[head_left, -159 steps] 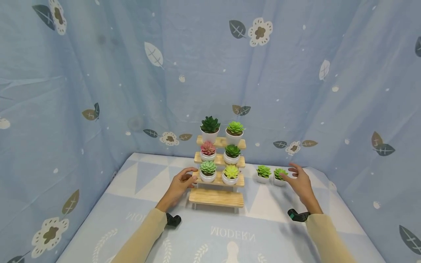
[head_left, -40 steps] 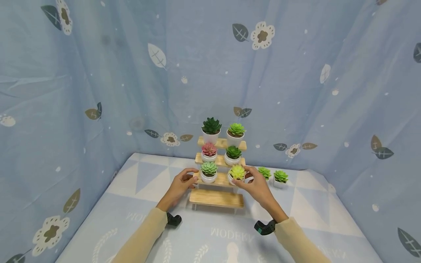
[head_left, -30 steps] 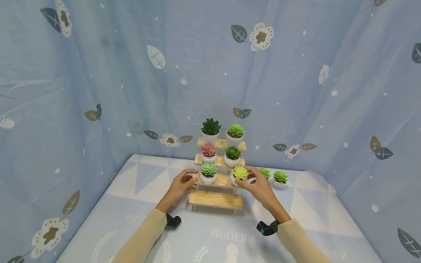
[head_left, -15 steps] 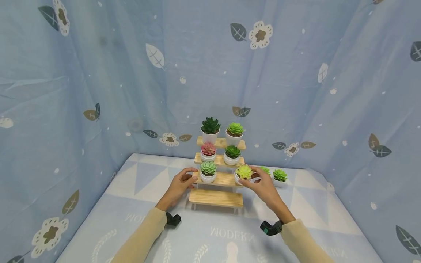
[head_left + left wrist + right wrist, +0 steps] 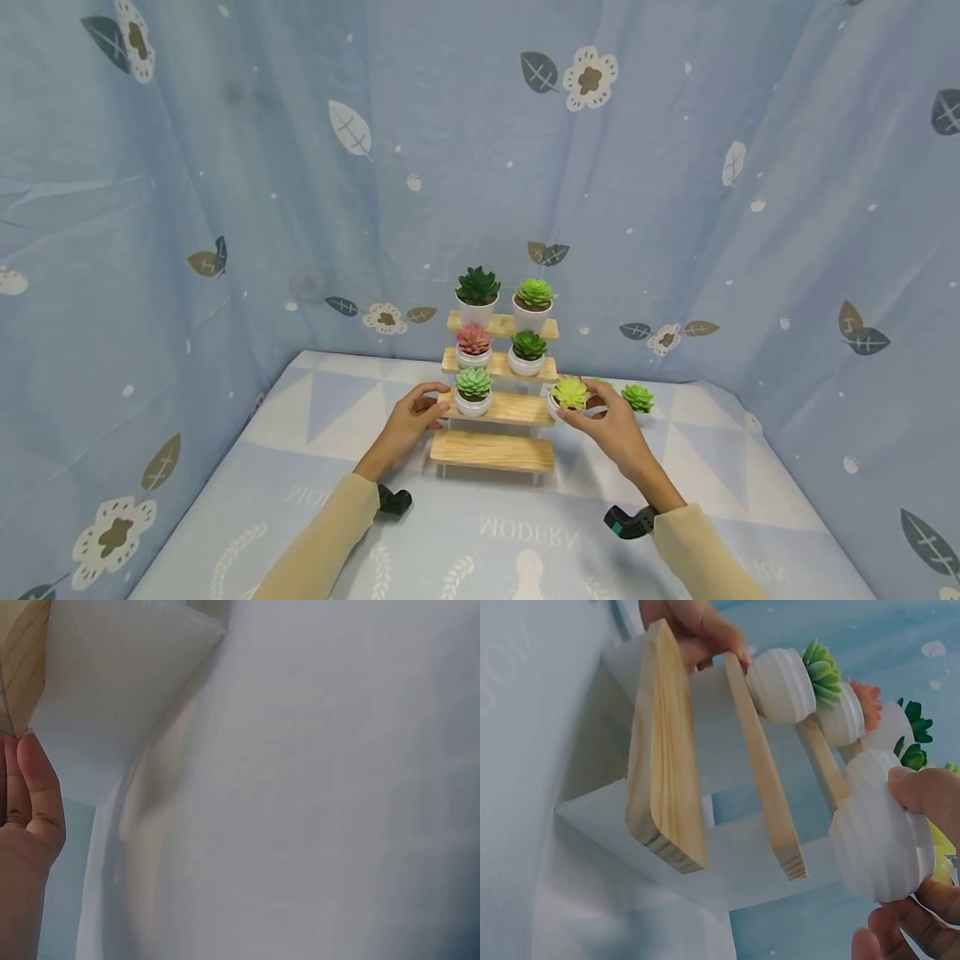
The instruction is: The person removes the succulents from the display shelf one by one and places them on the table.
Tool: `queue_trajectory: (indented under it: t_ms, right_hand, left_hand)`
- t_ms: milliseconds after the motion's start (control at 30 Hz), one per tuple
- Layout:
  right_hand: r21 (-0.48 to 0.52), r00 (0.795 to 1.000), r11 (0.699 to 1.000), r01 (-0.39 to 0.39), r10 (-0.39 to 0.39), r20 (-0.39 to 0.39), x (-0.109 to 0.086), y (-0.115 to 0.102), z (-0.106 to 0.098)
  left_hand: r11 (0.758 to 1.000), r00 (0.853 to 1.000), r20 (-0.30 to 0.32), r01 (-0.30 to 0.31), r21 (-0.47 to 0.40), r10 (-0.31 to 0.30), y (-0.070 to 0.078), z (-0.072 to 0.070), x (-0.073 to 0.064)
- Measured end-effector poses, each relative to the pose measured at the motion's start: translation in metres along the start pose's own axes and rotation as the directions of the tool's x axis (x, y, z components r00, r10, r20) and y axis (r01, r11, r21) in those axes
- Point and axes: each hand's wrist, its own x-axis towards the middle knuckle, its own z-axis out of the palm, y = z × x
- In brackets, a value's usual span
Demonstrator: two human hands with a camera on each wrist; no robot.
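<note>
A tiered wooden plant stand (image 5: 491, 451) stands mid-table with potted succulents on its upper steps. My left hand (image 5: 408, 423) pinches the left end of the second step from the bottom; the left wrist view has its fingertips at the wood's corner (image 5: 22, 671). My right hand (image 5: 613, 421) holds a yellow-green succulent (image 5: 570, 393) by its white pot (image 5: 881, 840), thumb on one side and fingers on the other. This pot is just off the right end of that same step. A pale green succulent (image 5: 473, 383) sits on the step's left part.
Higher up are a pink succulent (image 5: 473, 340), a green one (image 5: 528, 345), a dark green one (image 5: 477, 287) and a bright green one (image 5: 535, 293). Behind my right hand, a small green succulent (image 5: 637, 397) stands on the table, with another mostly hidden. A patterned curtain (image 5: 450, 167) hangs behind.
My right hand came from the small succulents at the right, took hold of the yellow-green succulent and moved it rightward off the step. My left hand stays at the stand.
</note>
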Motion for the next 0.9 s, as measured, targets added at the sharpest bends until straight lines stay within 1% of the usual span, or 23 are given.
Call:
queue_trajectory:
  t_ms: [133,267,467,800,900]
  right_hand:
    - [0.002,1.0,1.0,-0.002,0.002,-0.003,-0.001,0.005,-0.001]
    - [-0.019,1.0,1.0,-0.009,0.008,-0.006,-0.001,0.006,-0.003]
    - [-0.037,1.0,0.999,-0.018,0.018,-0.012,0.0,0.008,-0.006]
    - [0.003,0.998,0.998,-0.063,0.063,-0.025,-0.004,0.034,-0.012]
    - [0.0,0.997,0.997,-0.072,0.072,-0.029,-0.006,0.041,-0.014]
  left_hand:
    - [1.0,1.0,0.001,0.01,0.004,-0.01,-0.001,0.0,-0.002]
    - [1.0,1.0,0.004,0.019,0.001,-0.019,-0.001,0.0,-0.002]
    - [1.0,1.0,-0.006,0.005,0.005,-0.005,-0.002,0.0,0.001]
    - [1.0,1.0,0.001,0.007,-0.014,-0.007,-0.002,-0.001,0.002]
    - [1.0,1.0,0.003,0.006,-0.016,-0.006,-0.002,0.0,0.002]
